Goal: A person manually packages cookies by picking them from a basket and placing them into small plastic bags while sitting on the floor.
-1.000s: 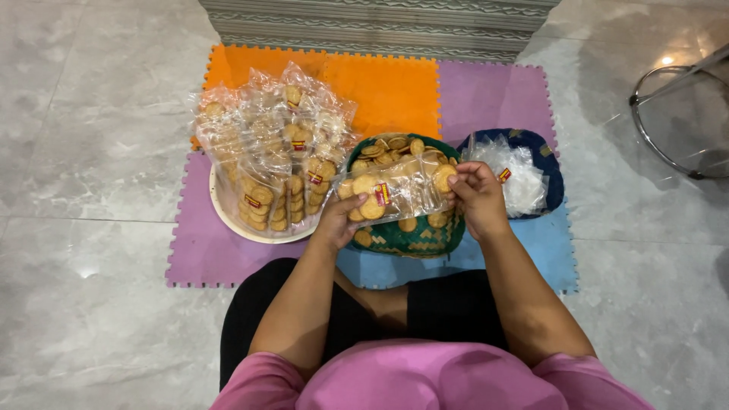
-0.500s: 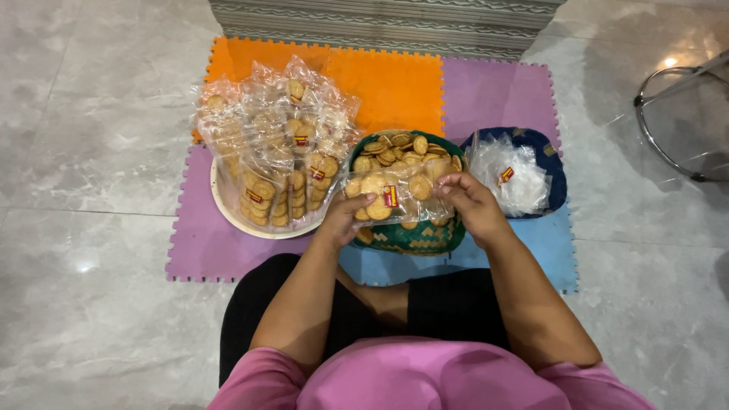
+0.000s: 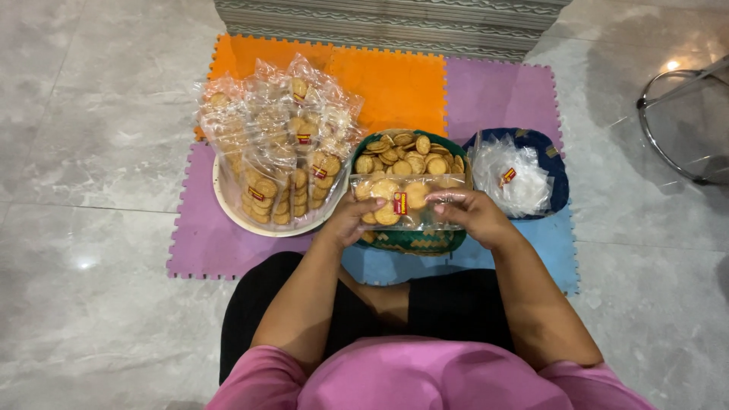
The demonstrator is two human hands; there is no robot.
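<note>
Floor: grey tiles under a foam mat (image 3: 486,95)
Hands: left hand (image 3: 351,220) and right hand (image 3: 474,216) grip a clear biscuit bag (image 3: 406,201) by its ends
Bag: over green basket (image 3: 414,241)

Left hand (image 3: 351,220): forearm extended forward from the lap, fingers curled closed, thumb uppermost. Right hand (image 3: 472,215): forearm angled inward, fingers bent in a pinching grasp, knuckles up. Hands level with each other, held apart, elbows bent close to the torso.
</note>
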